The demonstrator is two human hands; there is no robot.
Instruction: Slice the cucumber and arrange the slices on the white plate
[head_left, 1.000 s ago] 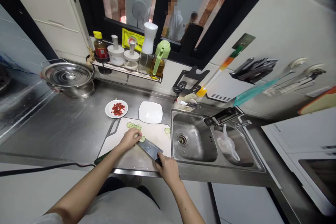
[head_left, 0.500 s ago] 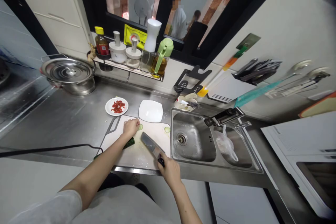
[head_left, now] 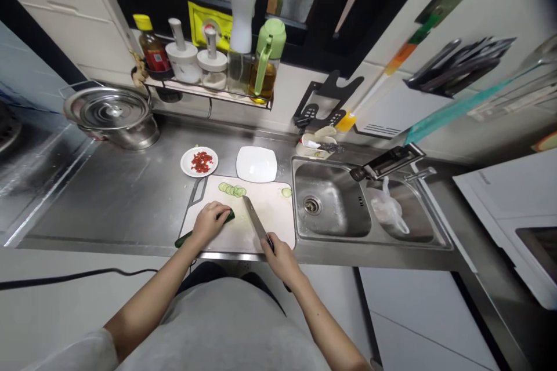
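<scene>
My left hand (head_left: 211,221) is closed over a dark green cucumber (head_left: 184,239) that lies across the left side of the white cutting board (head_left: 270,226); its cut end pokes out past my fingers. In my right hand (head_left: 282,259) I hold a kitchen knife (head_left: 256,217) by its dark handle, the blade slanting over the board with its tip near the slices. Overlapping cucumber slices (head_left: 232,189) form a short row at the board's far side. One more slice (head_left: 286,192) lies alone near the far right corner.
Behind the board stand a plate of chopped red pieces (head_left: 202,162) and a white square plate (head_left: 256,164). A double sink (head_left: 333,200) adjoins on the right, with a plastic bag (head_left: 387,208) in it. A lidded steel pot (head_left: 115,117) is at the left, below a condiment rack (head_left: 209,90).
My left hand has moved from the slices at the far side back onto the cucumber. The slices now show in a row. The knife has turned more edge-on in my right hand.
</scene>
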